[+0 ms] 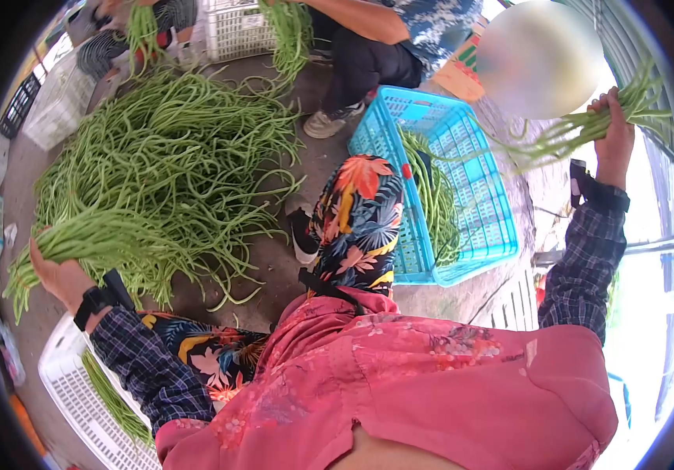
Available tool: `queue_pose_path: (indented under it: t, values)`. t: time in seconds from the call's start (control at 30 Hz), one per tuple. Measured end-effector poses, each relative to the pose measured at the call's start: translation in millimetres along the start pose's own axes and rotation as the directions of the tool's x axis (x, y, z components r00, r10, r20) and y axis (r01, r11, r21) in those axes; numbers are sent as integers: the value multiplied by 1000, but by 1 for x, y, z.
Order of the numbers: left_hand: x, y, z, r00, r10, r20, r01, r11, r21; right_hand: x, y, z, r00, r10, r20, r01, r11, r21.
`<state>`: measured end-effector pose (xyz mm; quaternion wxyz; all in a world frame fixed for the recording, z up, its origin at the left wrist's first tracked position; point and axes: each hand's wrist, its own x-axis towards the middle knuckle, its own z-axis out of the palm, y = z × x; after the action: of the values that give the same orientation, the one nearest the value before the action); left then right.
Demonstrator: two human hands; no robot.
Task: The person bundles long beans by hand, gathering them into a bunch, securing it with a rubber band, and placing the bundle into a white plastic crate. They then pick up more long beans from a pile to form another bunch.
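Note:
My left hand [60,276] is closed around a thick bunch of long green beans [110,235] at the near left edge of a big heap of long beans [172,157] on the ground. Raised at the far right, my right hand [614,139] grips a smaller bunch of long beans [564,139], whose ends hang toward the left and look blurred. Between my knee and that hand stands a blue plastic crate [474,270], with long beans [435,200] lying along its left side.
A white crate [59,364] holding some beans sits beside my left forearm. Across the heap, a person in dark trousers [368,74] and another person [106,51] handle beans. White crates [239,35] stand at the back and along the left.

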<state>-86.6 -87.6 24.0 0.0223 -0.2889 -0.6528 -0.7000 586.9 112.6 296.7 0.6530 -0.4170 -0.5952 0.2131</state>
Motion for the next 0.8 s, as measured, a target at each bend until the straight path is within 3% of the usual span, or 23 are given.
queue_pose_path:
  t: [0.07, 0.1, 0.2, 0.23, 0.27, 0.3, 0.33, 0.37, 0.4, 0.43, 0.47, 0.5, 0.53, 0.57, 0.6, 0.63, 0.67, 0.7, 0.73, 0.77, 0.8]
  values:
    - [-4, 9, 5, 999, -30, -20, 32, 997, 72, -8, -4, -19, 1000, 19, -3, -19, 993, -113]
    - [-2, 2, 3, 1000, -23, 3, 23, 998, 54, -13, 0, -26, 994, 99, 40, -85, 961, -264]
    - [-1, 0, 3, 1000, -6, 30, 2, 994, 113, -17, 67, -43, 970, 242, 21, -155, 683, -714]
    - [-1, 2, 2, 1000, -7, 28, 3, 993, 117, -27, 107, -45, 971, 221, 91, -106, 739, -665]
    - [-3, 3, 2, 999, 4, 47, -9, 994, 111, -38, 143, -38, 947, 319, 26, -173, 578, -798]
    - [-4, 4, 2, 998, 15, 64, -22, 994, 105, -49, 188, -33, 929, 371, 21, -209, 568, -796]
    - [-5, 5, 2, 998, 11, 63, -18, 994, 110, -59, 235, -32, 905, 425, -25, -228, 434, -872]
    - [-5, 6, 2, 998, -21, 66, 16, 997, 71, -80, 257, -14, 879, 476, 25, -233, 476, -848]
    - [-5, 7, 1, 996, -51, 74, 49, 998, 33, -98, 296, -6, 874, 481, 61, -284, 611, -739]
    - [-4, 4, -1, 997, -68, 48, 67, 997, 24, -120, 318, 6, 820, 570, 61, -369, 606, -705]
    - [-5, 5, 0, 996, -71, 45, 70, 997, 30, -135, 392, -12, 795, 486, 363, -20, 620, -784]
    - [-4, 6, 0, 997, -59, 44, 58, 998, 25, -151, 355, 32, 568, 813, 128, -261, 325, -909]
    - [-4, 7, -2, 998, -47, 44, 46, 999, 27, -179, 349, 47, 606, 774, 185, -282, 426, -859]
    - [-4, 10, -2, 998, -48, 31, 47, 998, 45, -187, 365, 55, 572, 820, 21, -266, 209, -941]
    - [-5, 12, 0, 998, -50, 47, 48, 998, 51, -197, 407, 41, 677, 733, 63, -307, 360, -881]
    - [-2, 10, -2, 998, -49, 45, 46, 997, 62, -199, 447, 9, 696, 662, 277, -185, 538, -822]
    - [10, -26, -19, 945, 315, 88, -311, 784, 537, -186, 476, -15, 678, 536, 503, -51, 717, -695]
    - [4, -8, -7, 988, 126, 94, -145, 963, 226, -163, 498, -15, 647, 589, 484, 216, 468, -857]
    - [0, -7, 1, 997, 61, 51, -59, 998, -34, -150, 427, 7, 720, 471, 509, -188, 839, -511]
    - [3, -5, 4, 983, -184, 4, 168, 890, -425, -140, 470, 4, 930, 35, 365, 119, 913, -389]
    - [10, -26, -2, 995, 76, 66, -77, 997, 5, -110, 408, 46, 833, 497, 244, -514, 858, 6]
